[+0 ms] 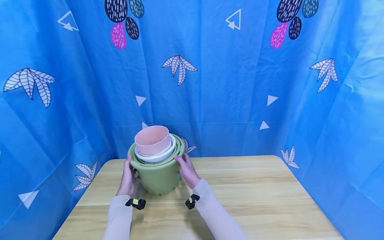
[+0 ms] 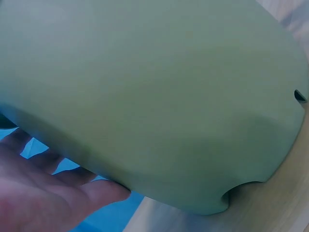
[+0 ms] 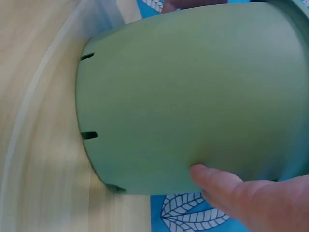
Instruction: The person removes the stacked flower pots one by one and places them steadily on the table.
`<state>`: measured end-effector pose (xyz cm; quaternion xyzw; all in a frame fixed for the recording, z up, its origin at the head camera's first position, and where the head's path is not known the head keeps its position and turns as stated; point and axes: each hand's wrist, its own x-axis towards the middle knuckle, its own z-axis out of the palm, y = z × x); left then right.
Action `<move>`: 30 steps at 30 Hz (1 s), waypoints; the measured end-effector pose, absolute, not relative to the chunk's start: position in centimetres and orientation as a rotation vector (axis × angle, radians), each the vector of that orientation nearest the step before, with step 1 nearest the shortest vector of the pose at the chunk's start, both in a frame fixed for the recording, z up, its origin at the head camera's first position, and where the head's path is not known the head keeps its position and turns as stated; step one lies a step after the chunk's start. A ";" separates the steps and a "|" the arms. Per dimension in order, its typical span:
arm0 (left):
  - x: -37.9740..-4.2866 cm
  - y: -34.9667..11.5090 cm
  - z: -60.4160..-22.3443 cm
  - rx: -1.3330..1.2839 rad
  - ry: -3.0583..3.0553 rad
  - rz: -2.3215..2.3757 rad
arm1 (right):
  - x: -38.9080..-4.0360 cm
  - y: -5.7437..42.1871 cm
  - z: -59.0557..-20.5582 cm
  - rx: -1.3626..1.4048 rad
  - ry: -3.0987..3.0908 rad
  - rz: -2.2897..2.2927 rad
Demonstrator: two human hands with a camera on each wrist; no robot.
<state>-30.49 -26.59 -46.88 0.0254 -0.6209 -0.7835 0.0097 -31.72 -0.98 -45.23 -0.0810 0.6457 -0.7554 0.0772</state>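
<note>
A large green flower pot (image 1: 160, 180) stands at the left of the table, slots around its bottom edge. Nested inside it are at least one more green rim, a white pot (image 1: 156, 158) and, topmost and tilted, a pink pot (image 1: 152, 137). My left hand (image 1: 127, 178) holds the green pot's left side just under the rim; the left wrist view shows its fingers (image 2: 104, 192) along the wall. On the other side my right hand (image 1: 189, 171) grips the pot near its rim, and one fingertip presses the wall in the right wrist view. Other fingers are partly hidden behind the pot.
The wooden table (image 1: 246, 196) extends to the right of the pots. Behind and on both sides hangs a blue patterned curtain (image 1: 228, 93), close behind the stack. Each wrist carries a small black camera.
</note>
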 end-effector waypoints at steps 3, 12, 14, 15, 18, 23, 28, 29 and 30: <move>-30.5 -26.1 -46.9 0.047 -1.956 -2.443 | -31.5 -0.4 -45.3 -0.235 1.935 -2.281; -30.0 -25.3 -47.1 0.038 -2.021 -2.385 | -30.0 0.8 -45.3 -0.219 1.966 -2.273; -29.7 -25.3 -47.2 0.038 -2.042 -2.372 | -29.5 0.9 -45.3 -0.213 1.971 -2.277; -29.5 -25.3 -47.1 0.040 -2.050 -2.368 | -29.3 0.9 -45.3 -0.210 1.975 -2.280; -29.1 -25.3 -47.1 0.031 -2.054 -2.367 | -28.8 1.0 -45.4 -0.208 1.975 -2.295; -28.9 -25.2 -47.0 0.012 -2.058 -2.363 | -28.6 1.1 -45.7 -0.198 1.969 -2.308; -28.8 -25.2 -47.0 0.011 -2.092 -2.351 | -28.3 1.3 -46.2 -0.179 1.960 -2.327; -28.8 -25.2 -47.0 0.011 -2.096 -2.355 | -28.2 1.4 -46.3 -0.172 1.955 -2.330; -28.8 -25.3 -47.0 0.010 -2.102 -2.355 | -28.1 1.4 -46.3 -0.173 1.955 -2.332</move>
